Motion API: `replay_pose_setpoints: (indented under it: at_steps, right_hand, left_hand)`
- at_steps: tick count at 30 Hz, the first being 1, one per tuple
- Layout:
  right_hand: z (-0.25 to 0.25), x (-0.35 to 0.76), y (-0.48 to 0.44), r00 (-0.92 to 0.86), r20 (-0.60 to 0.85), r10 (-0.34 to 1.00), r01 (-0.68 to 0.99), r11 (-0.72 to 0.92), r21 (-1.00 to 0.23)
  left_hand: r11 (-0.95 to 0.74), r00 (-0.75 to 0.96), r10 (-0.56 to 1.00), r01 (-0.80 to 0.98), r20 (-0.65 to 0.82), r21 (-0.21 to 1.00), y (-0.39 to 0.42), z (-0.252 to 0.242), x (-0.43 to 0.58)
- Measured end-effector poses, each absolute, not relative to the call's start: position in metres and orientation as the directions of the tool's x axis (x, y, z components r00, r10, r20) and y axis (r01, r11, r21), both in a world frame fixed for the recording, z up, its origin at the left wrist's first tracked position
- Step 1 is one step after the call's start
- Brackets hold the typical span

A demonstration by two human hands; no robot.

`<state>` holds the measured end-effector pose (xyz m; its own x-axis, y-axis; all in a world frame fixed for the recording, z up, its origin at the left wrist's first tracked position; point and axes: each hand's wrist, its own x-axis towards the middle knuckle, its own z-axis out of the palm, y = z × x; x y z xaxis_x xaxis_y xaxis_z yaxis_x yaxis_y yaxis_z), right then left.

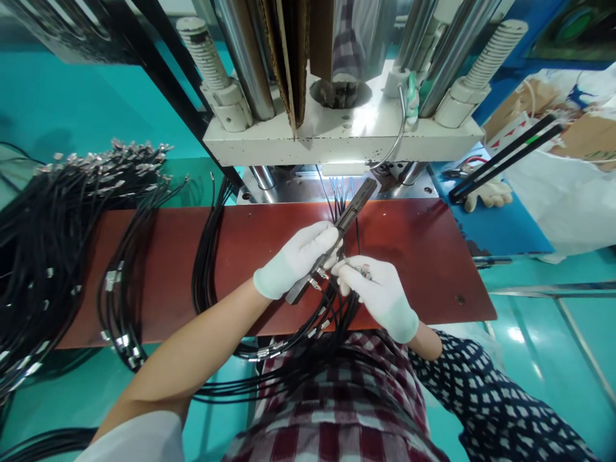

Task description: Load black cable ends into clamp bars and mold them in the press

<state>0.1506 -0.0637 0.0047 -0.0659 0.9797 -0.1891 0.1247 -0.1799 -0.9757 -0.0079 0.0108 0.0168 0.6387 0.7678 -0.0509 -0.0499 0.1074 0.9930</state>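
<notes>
Gloved left hand (294, 258) closed around dark slotted bar (337, 236), pointing toward 1 o'clock above red-brown board (192, 269). Right hand (380, 292) pinching metal-tipped cable ends (359, 266) at 4 o'clock. Probably light, limp cables (308, 333); best gripped near rigid tips.

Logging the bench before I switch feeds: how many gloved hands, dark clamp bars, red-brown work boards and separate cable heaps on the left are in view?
Gloved hands: 2, left hand and right hand
Dark clamp bar: 1, held by the left hand
Red-brown work board: 1
Cable heaps: 2, large heap and smaller bundle
Total: 6
</notes>
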Motion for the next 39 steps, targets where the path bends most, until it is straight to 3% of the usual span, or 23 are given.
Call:
replay_pose_setpoints:
  at_steps: [2,5,11,13,16,18,25,32,34,39]
  right_hand:
    - [0.005,0.154,-0.059,-0.210,-0.148,0.966,0.159,-0.116,-0.981]
    - [0.005,0.157,-0.051,-0.369,-0.196,0.908,0.132,-0.158,-0.979]
    - [0.012,0.157,-0.043,-0.433,-0.264,0.862,0.138,-0.225,-0.964]
    - [0.012,0.156,-0.042,-0.442,-0.224,0.868,0.188,-0.154,-0.970]
    - [0.009,0.157,-0.040,-0.441,-0.185,0.879,0.340,-0.027,-0.940]
    - [0.007,0.158,-0.040,-0.419,-0.205,0.885,0.398,-0.024,-0.917]
    - [0.015,0.171,-0.059,-0.223,-0.267,0.937,0.244,-0.212,-0.946]
    - [0.015,0.174,-0.080,-0.157,-0.274,0.949,0.370,-0.201,-0.907]
    - [0.012,0.174,-0.083,-0.181,-0.322,0.929,0.275,-0.267,-0.924]
    - [0.000,0.178,-0.086,-0.255,-0.380,0.889,-0.032,-0.401,-0.916]
  left_hand:
    - [0.127,0.656,0.751,-0.030,-0.077,0.991,0.010,0.017,-0.008]
    - [0.174,0.674,0.727,-0.001,-0.128,0.985,0.010,0.016,-0.008]
    - [0.122,0.682,0.717,0.079,-0.143,0.989,0.008,0.016,-0.008]
    - [0.002,0.664,0.736,0.192,-0.131,0.981,0.006,0.016,-0.006]
    - [-0.292,0.594,0.804,0.365,0.020,0.884,0.005,0.014,-0.002]
    - [-0.348,0.587,0.807,0.384,0.065,0.855,0.006,0.013,-0.002]
    - [0.040,0.590,0.800,0.122,-0.105,0.992,0.013,0.020,-0.009]
    - [0.096,0.613,0.786,0.000,-0.076,0.995,0.018,0.014,-0.011]
    - [0.138,0.645,0.762,-0.075,-0.058,0.988,0.020,0.012,-0.011]
    - [0.480,0.772,0.622,-0.246,-0.129,0.842,0.022,0.032,-0.013]
